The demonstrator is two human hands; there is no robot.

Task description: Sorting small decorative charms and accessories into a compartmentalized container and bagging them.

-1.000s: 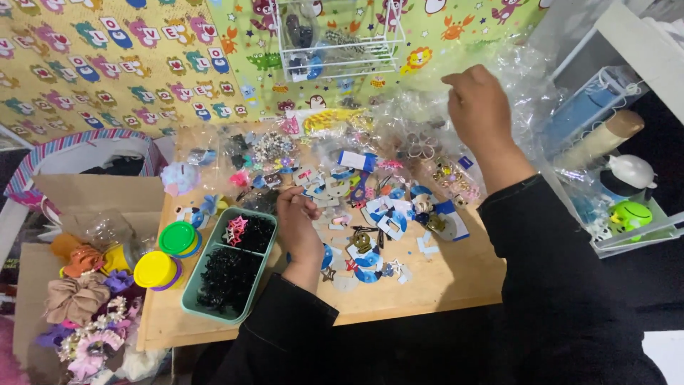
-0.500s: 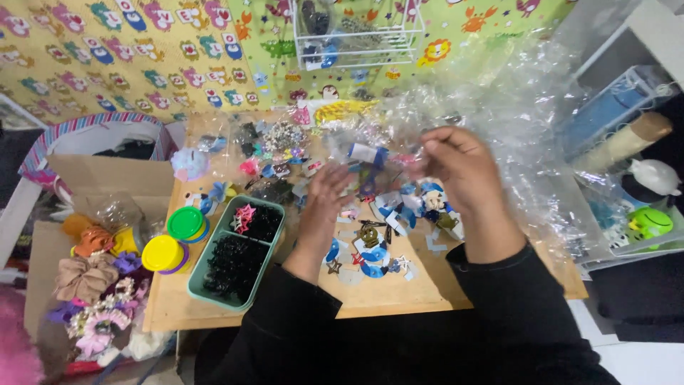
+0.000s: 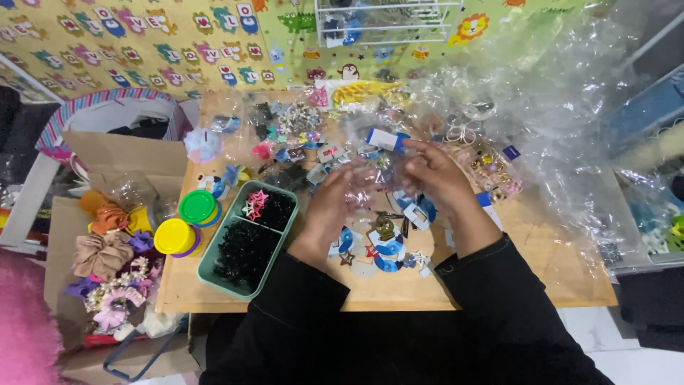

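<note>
Above the worktop (image 3: pixel 499 285), 2 hands meet: left hand (image 3: pixel 335 207) and right hand (image 3: pixel 431 171) each seem to pinch 1 small clear plastic bag (image 3: pixel 376 175), at 12 o'clock from the green tray (image 3: pixel 214 274).

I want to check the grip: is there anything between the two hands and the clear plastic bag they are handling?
Nothing visible stands between them. The left hand and the right hand already touch the clear plastic bag, held above the wooden table. The film blurs the left fingertips, so the exact grip is unclear.
</note>
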